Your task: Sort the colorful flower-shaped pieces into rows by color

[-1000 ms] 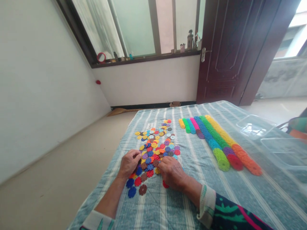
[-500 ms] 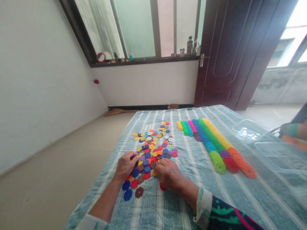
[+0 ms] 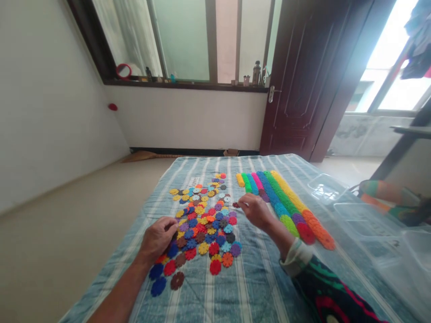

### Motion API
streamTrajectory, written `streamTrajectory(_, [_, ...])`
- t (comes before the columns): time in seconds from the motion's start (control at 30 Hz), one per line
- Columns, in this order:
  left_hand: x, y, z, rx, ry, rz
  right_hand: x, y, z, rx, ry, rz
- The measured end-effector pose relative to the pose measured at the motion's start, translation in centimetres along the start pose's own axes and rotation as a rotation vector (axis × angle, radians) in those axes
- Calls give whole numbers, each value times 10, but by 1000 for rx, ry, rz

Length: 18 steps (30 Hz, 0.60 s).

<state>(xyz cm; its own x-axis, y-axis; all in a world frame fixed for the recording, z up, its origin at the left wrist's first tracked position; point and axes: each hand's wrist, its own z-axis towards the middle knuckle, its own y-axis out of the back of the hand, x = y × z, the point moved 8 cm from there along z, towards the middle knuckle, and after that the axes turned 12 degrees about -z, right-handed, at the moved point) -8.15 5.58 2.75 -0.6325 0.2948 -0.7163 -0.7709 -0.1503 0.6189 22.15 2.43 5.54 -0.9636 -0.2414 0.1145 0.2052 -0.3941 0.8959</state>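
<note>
A loose pile of flower-edged plastic discs (image 3: 202, 229) in many colours lies on the striped cloth (image 3: 262, 287). My left hand (image 3: 159, 237) rests at the pile's left edge, fingers curled and pinched together; whatever they may hold is hidden. To the right of the pile, my right hand (image 3: 256, 210) pinches a brown disc (image 3: 236, 205) between thumb and fingers, just above the cloth. Beyond that hand, overlapping discs lie in long rows sorted by colour, among them a yellow row (image 3: 289, 189), a green row (image 3: 283, 190) and a blue row (image 3: 271, 188). My right forearm passes close to their near ends.
Clear plastic boxes stand along the right side, one (image 3: 327, 187) farther back and another (image 3: 365, 220) nearer. A small printed label (image 3: 194, 181) lies behind the pile. Past the cloth's far edge are a broom (image 3: 139, 156) on the floor and a dark red door (image 3: 299, 89).
My right hand has lifted from the pile and moved up and right with a brown disc. My left hand stays at the pile's left edge. The view has shifted a little to the right.
</note>
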Motion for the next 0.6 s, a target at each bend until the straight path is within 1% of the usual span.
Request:
streamTrajectory(0.07, [1, 0, 0, -5, 4, 4, -40, 2, 6, 70, -66, -67])
streamTrajectory(0.13, [3, 0, 1, -9, 8, 6, -73, 2, 9, 128, -108, -121])
streamTrajectory(0.23, [6, -2, 1, -11, 10, -2, -107, 0, 9, 204, -144, -191])
streamTrajectory(0.3, [7, -2, 1, -8, 10, -9, -120, -4, 8, 242, -147, -226])
streamTrajectory(0.37, [7, -3, 1, -4, 14, -9, -127, -8, 9, 270, -139, -250])
streamTrajectory(0.5, [9, -3, 1, -11, 32, -5, -132, -16, 10, 295, -122, -281])
streamTrajectory(0.6, [11, -3, 1, -18, 35, -9, -133, -21, 10, 281, -123, -293])
